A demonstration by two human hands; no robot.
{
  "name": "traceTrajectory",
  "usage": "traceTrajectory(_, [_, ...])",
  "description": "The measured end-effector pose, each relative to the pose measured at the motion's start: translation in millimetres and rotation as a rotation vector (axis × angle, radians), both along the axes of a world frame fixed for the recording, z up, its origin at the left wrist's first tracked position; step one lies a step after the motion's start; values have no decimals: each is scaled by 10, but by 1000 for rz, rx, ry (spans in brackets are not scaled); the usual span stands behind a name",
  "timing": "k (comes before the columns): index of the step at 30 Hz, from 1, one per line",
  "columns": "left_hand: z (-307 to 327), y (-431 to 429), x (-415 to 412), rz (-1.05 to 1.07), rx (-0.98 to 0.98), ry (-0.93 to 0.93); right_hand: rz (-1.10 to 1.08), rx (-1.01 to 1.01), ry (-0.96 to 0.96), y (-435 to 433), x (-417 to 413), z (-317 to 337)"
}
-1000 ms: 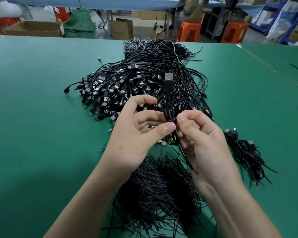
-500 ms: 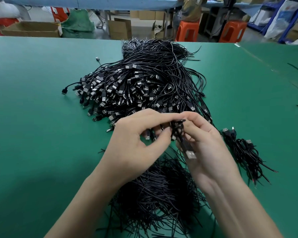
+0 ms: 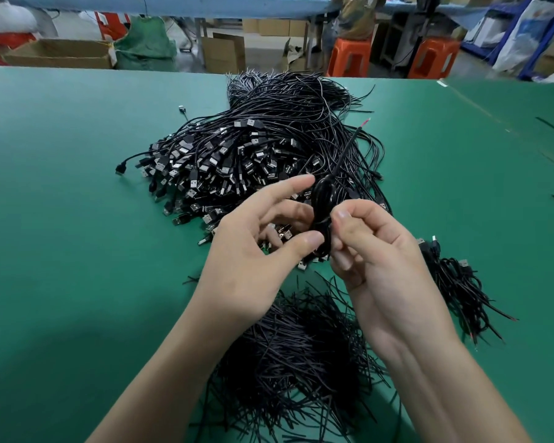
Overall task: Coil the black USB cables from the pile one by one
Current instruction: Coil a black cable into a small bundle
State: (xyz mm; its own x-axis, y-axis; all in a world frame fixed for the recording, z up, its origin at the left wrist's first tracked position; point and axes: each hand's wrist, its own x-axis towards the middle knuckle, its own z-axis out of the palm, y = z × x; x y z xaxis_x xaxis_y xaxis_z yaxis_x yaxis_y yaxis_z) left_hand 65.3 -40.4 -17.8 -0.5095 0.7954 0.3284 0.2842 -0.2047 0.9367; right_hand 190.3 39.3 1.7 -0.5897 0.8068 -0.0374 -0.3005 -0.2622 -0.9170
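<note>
A big pile of black USB cables (image 3: pixel 253 155) with silver plugs lies on the green table (image 3: pixel 61 219) in front of me. My right hand (image 3: pixel 375 260) pinches a small coiled black cable (image 3: pixel 322 199) between thumb and curled fingers, just above the pile's near edge. The cable's loose end (image 3: pixel 352 145) sticks up and away, with a reddish bare tip. My left hand (image 3: pixel 253 251) is spread beside the coil, its straight index fingertip at the coil's top and its thumb tip against the coil's lower part.
A small bunch of coiled cables (image 3: pixel 454 282) lies to the right of my hands. A heap of short thin black wires (image 3: pixel 301 353) sits under my wrists. Orange stools (image 3: pixel 349 55), cardboard boxes and a standing person are beyond the table's far edge.
The coil turned in my hands: the silver plug that hung by my right palm is out of sight and the bare end now points up. My left fingers have spread off the coil.
</note>
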Motion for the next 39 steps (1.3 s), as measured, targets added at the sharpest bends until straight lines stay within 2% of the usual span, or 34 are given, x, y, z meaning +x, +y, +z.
traceTrajectory(6, [41,-43,-16,98,70,423,77,-164,43,18,-6,-36])
traceTrajectory(9, [26,-39,-62,121,133,532,123,-221,71,8,-25,-41])
traceTrajectory(12, [34,-52,-95,55,109,493,129,-237,67,-11,-44,-44])
traceTrajectory(15, [56,-89,-108,-41,56,340,82,-206,11,-16,-38,-48])
traceTrajectory(18, [66,-101,-114,-98,26,124,71,-83,-27,-38,-16,-35])
traceTrajectory(23, [49,-44,-78,-134,10,-61,-96,138,-69,-96,-42,-60])
traceTrajectory(25, [23,-14,-63,-83,18,-63,-115,137,-44,-107,-47,-52])
traceTrajectory(27, [9,3,-46,-36,33,-57,-77,32,-12,-101,-47,-37])
traceTrajectory(31, [-6,-16,-48,44,7,153,34,-193,38,-50,-52,-26])
traceTrajectory(36, [12,-48,-156,-12,102,325,135,-408,92,-17,-64,-53])
traceTrajectory(38, [5,-55,-184,-31,96,306,164,-412,115,-20,-55,-49])
traceTrajectory(39, [-4,-58,-185,-40,77,249,178,-351,98,-21,-43,-46])
